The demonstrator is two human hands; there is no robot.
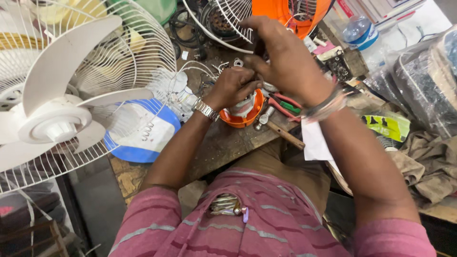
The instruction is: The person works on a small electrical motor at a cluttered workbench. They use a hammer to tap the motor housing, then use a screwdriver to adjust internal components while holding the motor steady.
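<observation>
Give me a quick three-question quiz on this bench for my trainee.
1. True or false: the left hand rests on the round orange plastic motor housing.
2. Which lies right of that housing: A) red-handled pliers B) a blue bucket?
3. What sits on the left wrist?

Key: 1 true. 2 A. 3 a metal wristwatch.

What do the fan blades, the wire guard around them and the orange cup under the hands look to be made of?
Fan blades: likely plastic, smooth matte white, moulded curved shape.
Wire guard: probably metal wire with a white coating, thin even rods.
Orange cup: looks like glossy moulded plastic, uniform bright colour; the left hand rests on it and the right hand is just above.
</observation>
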